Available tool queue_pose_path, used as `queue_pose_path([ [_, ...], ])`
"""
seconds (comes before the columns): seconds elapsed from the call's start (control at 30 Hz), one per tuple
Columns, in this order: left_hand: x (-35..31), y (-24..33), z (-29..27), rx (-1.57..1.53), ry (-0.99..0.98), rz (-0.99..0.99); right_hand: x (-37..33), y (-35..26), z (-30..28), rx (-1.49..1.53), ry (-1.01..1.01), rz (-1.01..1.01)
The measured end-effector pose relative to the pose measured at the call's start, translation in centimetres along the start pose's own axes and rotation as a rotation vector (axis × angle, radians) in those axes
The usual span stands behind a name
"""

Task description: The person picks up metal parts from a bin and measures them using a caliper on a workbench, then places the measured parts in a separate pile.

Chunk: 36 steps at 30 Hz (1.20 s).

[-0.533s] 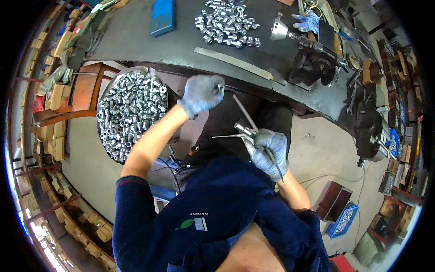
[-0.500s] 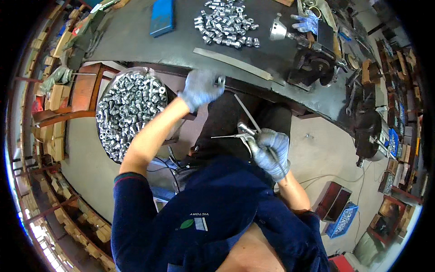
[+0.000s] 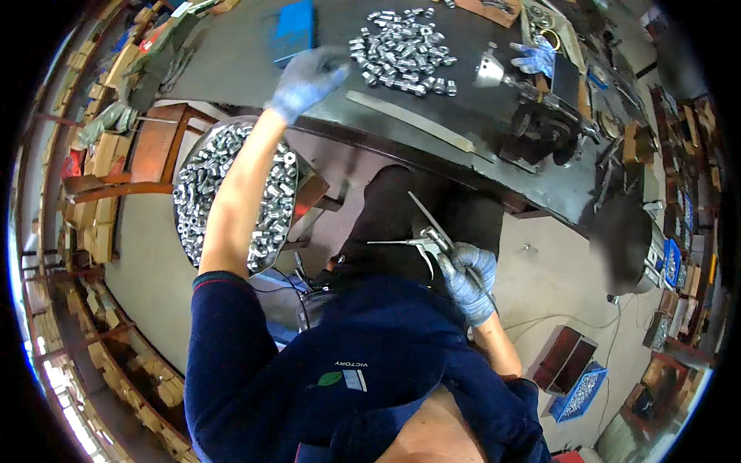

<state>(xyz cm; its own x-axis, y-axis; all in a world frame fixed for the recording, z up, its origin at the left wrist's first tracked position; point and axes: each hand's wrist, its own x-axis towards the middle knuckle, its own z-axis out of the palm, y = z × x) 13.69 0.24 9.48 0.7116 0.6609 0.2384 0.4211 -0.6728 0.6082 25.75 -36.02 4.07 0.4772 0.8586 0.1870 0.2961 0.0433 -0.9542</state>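
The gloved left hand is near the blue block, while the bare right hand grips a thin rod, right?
Not quite: the head view shows the right hand in a grey-blue glove, not bare. It does grip the thin rod, and the gloved left hand is near the blue block.

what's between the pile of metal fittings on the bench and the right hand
In the head view: a flat metal strip on the bench, then the bench's front edge, dark trousers and the rod in that hand.

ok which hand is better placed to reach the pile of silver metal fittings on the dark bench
The left blue-grey gloved hand, probably: it is nearer the pile, while the right gloved hand holds a slim grey metal rod and silver nozzled tool.
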Motion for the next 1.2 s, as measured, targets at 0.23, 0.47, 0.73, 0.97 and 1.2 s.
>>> queue_pose_path([
  [0.23,-12.6,-6.6,-5.5,0.525,-0.395,-0.338,0.6,1.1,1.7,-0.029,-0.098,-0.067],
  [0.47,-13.9,-7.3,-2.2,0.455,-0.394,-0.369,0.8,0.5,2.0,-0.113,-0.125,-0.126],
  [0.73,-12.8,-9.1,-0.3,0.406,-0.419,-0.356,-0.5,1.1,1.5,-0.062,-0.127,0.002],
  [0.97,-14.0,-8.8,0.0,0.488,-0.249,-0.309,-0.4,0.7,1.9,-0.051,-0.143,-0.020],
  [1.2,-16.2,-0.2,-1.2,-0.858,-0.081,-0.384,0.8,0.4,2.0,-0.114,-0.205,-0.188],
])
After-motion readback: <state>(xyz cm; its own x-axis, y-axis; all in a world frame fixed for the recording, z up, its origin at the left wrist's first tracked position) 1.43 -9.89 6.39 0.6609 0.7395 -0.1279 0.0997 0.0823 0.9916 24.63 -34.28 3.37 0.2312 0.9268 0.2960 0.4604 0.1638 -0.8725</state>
